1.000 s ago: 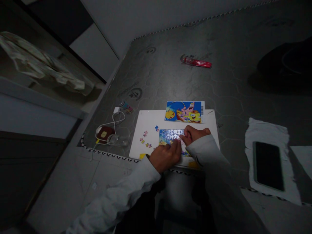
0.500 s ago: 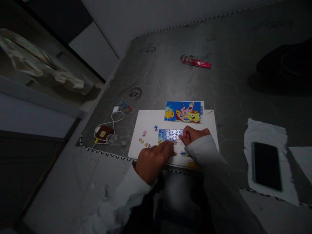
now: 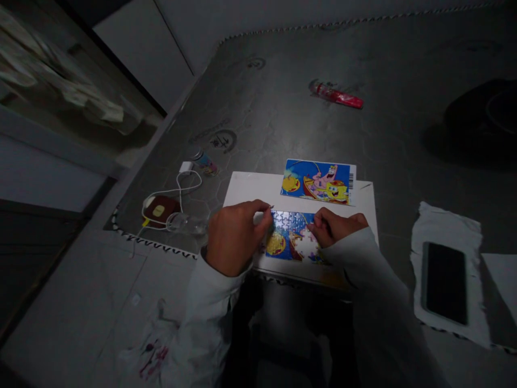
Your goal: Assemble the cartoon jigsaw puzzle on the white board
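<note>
A partly assembled jigsaw puzzle (image 3: pixel 285 237) lies on a white board (image 3: pixel 252 188), with an open gap showing white at its lower right. At its upper left corner, my left hand (image 3: pixel 234 234) closes thumb and forefinger on a small puzzle piece (image 3: pixel 271 207), mostly covered by the fingertips. My right hand (image 3: pixel 337 225) rests at the puzzle's right edge, fingers curled and pressed together; what they hold, if anything, is hidden. Above the puzzle lies a cartoon picture card (image 3: pixel 317 180) in blue, pink and yellow. My left hand hides the board's left part.
Left of the board are a clear cup (image 3: pixel 188 223), a brown object (image 3: pixel 160 209) with a white cable, and a printed tube (image 3: pixel 205 163). A red packet (image 3: pixel 337 96) lies farther back. A phone (image 3: pixel 445 283) rests on white paper (image 3: pixel 424 221) at right.
My left hand has moved from the puzzle's lower edge up to its upper left corner, uncovering the lower part. My right hand stays at the right edge. The view has shifted slightly.
</note>
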